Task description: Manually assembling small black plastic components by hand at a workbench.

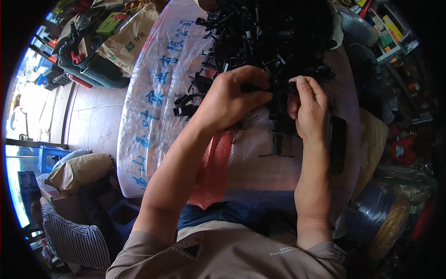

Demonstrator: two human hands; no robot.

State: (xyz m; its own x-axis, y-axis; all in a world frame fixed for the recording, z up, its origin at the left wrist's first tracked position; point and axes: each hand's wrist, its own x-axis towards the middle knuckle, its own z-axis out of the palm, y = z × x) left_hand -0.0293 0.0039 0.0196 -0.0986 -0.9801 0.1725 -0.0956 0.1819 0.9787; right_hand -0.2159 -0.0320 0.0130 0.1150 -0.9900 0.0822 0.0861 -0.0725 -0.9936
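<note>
A large heap of black plastic parts covers the far part of the work surface. At its near edge my left hand is closed, thumb and fingers curled round a black part mostly hidden by the hand. Close to its right, my right hand pinches a small dark piece between thumb and fingers; its exact kind cannot be made out. A loose black clip-like part lies nearer to me, between my forearms. More black parts lie left of my left wrist.
A white woven sack and a red sheet cover the surface. A flat black object lies beside my right forearm. Paper bags stand at the far left, a filled sack at the near left, shelves at the far right.
</note>
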